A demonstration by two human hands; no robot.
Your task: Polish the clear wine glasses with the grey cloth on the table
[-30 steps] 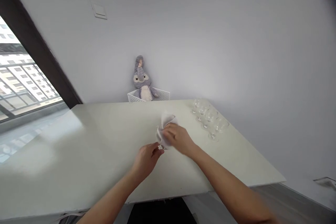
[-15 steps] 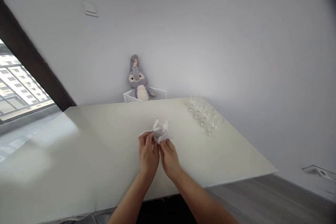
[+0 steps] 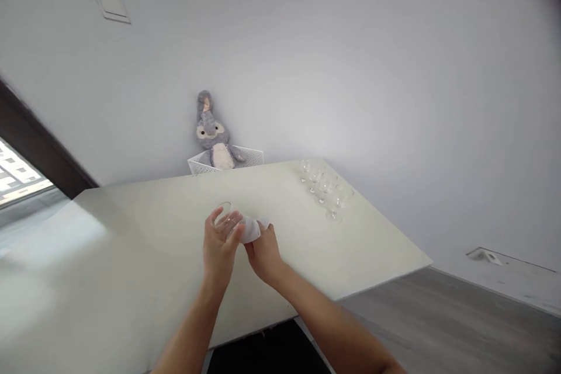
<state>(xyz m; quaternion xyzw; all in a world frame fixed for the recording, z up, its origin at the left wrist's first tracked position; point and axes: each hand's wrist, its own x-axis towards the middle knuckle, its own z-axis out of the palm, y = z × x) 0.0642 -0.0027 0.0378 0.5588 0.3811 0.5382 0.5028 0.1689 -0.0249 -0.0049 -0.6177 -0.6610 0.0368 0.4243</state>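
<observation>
My left hand (image 3: 217, 251) is wrapped around the bowl of a clear stemmed glass (image 3: 223, 214), which is tilted with its rim toward the upper left. A white cloth (image 3: 251, 230) lies around the glass's lower end. My right hand (image 3: 265, 252) grips this cloth, its fingers closed over it; the stem and foot are hidden there. Both hands are above the table, close together. To their right, several clear stemmed glasses (image 3: 326, 183) stand upright in a row.
The white table (image 3: 144, 257) meets a pale wall, with its right edge running past the row of glasses. Behind its far edge, a grey plush toy (image 3: 222, 156) sits in a white perforated basket (image 3: 253, 158). A dark frame and window are at the left.
The glass has turned from upright to tilted leftward. My left hand has shifted from the cloth at its lower part to the bowl. The whole view has swung to the right.
</observation>
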